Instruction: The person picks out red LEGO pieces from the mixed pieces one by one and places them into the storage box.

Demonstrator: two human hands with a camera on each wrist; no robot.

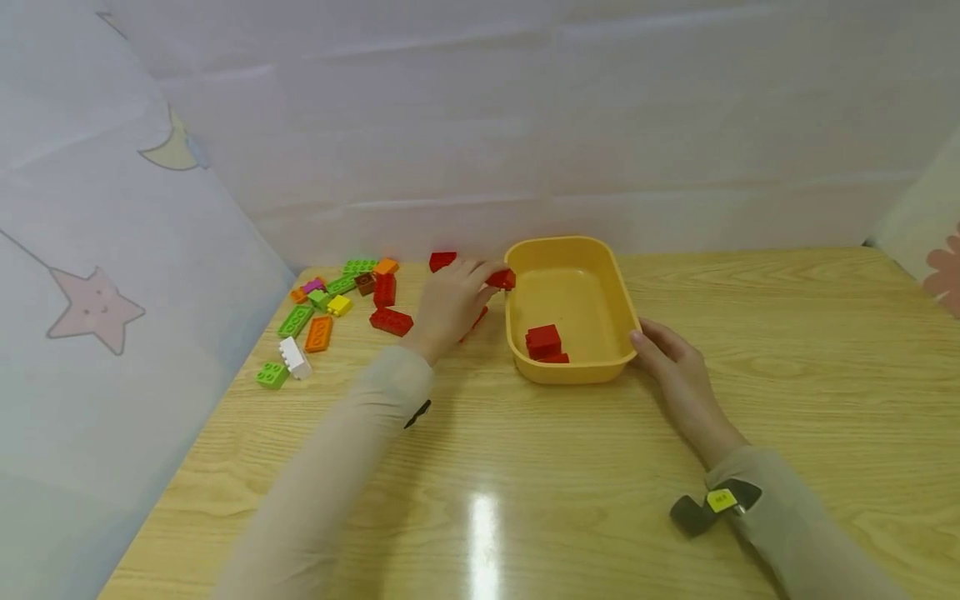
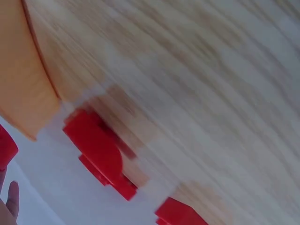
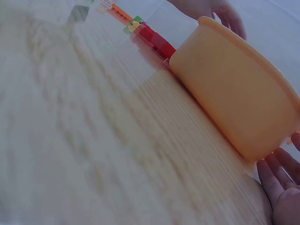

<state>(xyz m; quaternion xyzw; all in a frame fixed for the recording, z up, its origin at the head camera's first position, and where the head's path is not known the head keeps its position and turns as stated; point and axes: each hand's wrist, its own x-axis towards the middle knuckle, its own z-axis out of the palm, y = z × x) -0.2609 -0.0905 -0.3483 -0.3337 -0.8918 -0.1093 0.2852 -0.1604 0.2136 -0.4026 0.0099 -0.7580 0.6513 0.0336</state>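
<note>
Working with both hands above a pale wood-grain tabletop (image 1: 600, 467), a person in light beige sleeves (image 1: 315, 492) pinches a glossy red plastic toy brick (image 1: 504, 279) between the thumb and fingers of the left hand (image 1: 450, 302). The brick is at the left rim of a yellow plastic container (image 1: 570, 374), rectangular with rounded corners; whether it touches the rim cannot be told.

At the container's near right corner, the right hand (image 1: 678, 375) sets its thumb at the rim and its fingers against the outer wall; how firmly it holds cannot be told. The two hands are apart, on opposite sides of the container.

Inside, near the front wall, a blocky red brick (image 1: 543, 340) sits beside a partly hidden red piece (image 1: 555, 358). More red bricks (image 1: 392, 322) lie on the tabletop around the left hand, one partly covered by it.

Farther left is a loose spread of toy pieces: a long orange brick (image 1: 318, 333), a white brick (image 1: 295, 358), a small yellow brick (image 1: 340, 305), a brown brick (image 1: 365, 284) and several green bricks (image 1: 296, 320). Behind hangs a creased pale sheet (image 1: 480, 150).
</note>
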